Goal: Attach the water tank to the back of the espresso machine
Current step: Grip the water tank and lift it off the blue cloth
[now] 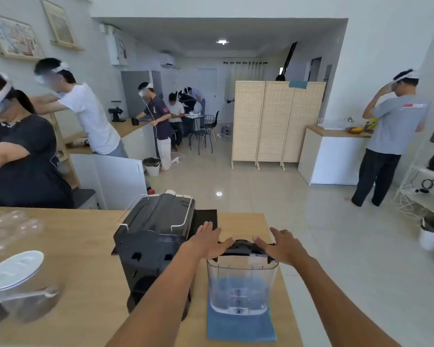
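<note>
A clear plastic water tank [241,284] with a black lid stands upright on a blue cloth [241,326], partly filled with water. My left hand [207,240] rests on the left side of the tank's lid and my right hand [281,242] on the right side, fingers spread over it. The black espresso machine [156,236] stands just left of the tank with its back towards me, a wire rail around its top. My left forearm crosses in front of the machine's lower right corner.
A wooden table [80,259] carries a glass jar with a white lid [15,284] at the left and clear cups [8,229] behind it. The table's right edge lies close to the tank. Several people stand at counters beyond.
</note>
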